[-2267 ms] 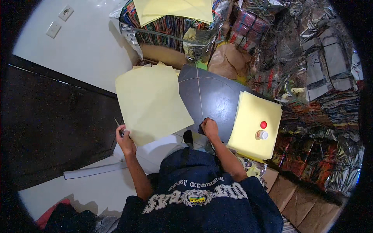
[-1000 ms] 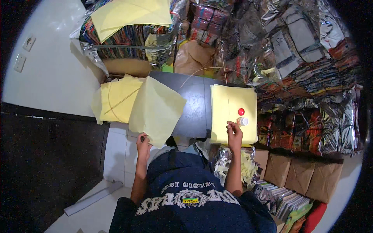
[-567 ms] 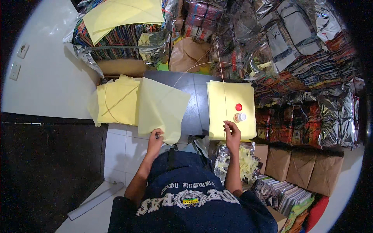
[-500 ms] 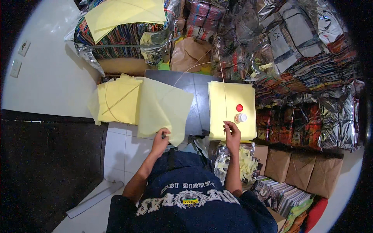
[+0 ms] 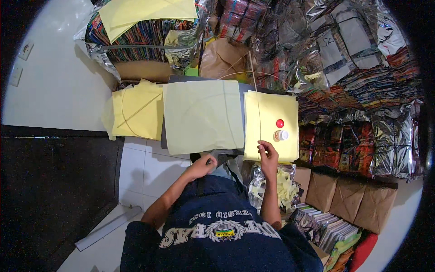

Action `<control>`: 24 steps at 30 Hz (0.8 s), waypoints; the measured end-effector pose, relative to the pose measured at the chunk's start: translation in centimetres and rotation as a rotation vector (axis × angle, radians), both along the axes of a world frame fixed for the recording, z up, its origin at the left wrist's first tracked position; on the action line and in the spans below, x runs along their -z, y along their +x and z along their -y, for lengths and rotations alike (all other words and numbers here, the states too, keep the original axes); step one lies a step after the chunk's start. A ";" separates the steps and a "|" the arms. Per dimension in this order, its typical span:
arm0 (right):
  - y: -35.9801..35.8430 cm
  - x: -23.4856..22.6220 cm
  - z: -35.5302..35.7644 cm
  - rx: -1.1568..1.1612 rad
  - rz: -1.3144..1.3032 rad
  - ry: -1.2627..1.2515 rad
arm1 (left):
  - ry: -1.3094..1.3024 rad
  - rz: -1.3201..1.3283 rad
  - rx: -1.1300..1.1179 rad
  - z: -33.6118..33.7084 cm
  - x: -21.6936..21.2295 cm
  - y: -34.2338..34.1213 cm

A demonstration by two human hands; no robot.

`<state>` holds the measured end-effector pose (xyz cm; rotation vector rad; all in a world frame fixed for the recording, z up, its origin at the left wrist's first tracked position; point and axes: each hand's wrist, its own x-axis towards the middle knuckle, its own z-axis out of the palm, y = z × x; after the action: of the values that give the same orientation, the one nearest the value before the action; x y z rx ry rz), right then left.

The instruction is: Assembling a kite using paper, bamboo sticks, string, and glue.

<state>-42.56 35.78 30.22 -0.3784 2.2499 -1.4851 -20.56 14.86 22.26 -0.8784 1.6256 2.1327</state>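
Note:
My right hand (image 5: 269, 156) pinches the lower end of a thin straight stick (image 5: 258, 104), which leans away from me across the yellow paper stack (image 5: 290, 109). A thin curved stick (image 5: 240, 72) crosses it near its far end, like a bow. A pale yellow sheet (image 5: 203, 118) lies flat over the dark board (image 5: 242, 88) in the middle. Just below the sheet's near edge is my left hand (image 5: 201, 167), fingers curled around a small dark thing I cannot make out. On the right stack are a white bottle (image 5: 282, 135) and a red cap (image 5: 280, 123).
At left, a similar stick frame (image 5: 138, 111) lies on another yellow stack (image 5: 122, 122). Wrapped paper bundles (image 5: 136, 36) with yellow sheets on top stand at the far left. Plastic-wrapped bundles (image 5: 353, 77) line the right side. A bag of yellow scraps (image 5: 285, 188) sits near my right forearm.
The pale sheet, which was slanted and crumpled at my left hand, now lies spread flat, farther right. My left hand has moved right, off its edge. The stick frame has shifted slightly.

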 end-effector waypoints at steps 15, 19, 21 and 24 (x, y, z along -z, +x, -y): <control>0.7 13.7 9.4 -0.342 -0.134 0.097 | -0.306 0.038 -0.584 7.7 -5.4 10.9; 0.9 15.7 11.3 -0.399 -0.391 0.142 | -0.312 0.083 -0.726 7.5 -5.8 12.3; 1.2 16.4 11.5 -0.419 -0.466 0.182 | -0.326 0.077 -0.758 7.0 -6.0 12.5; 2.1 16.2 11.1 -0.457 -0.417 0.316 | -0.342 0.083 -0.799 6.2 -6.0 13.3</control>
<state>-40.46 24.67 13.99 -1.0952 2.4274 -0.8584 -7.28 8.61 28.27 -1.9659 1.8186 2.2354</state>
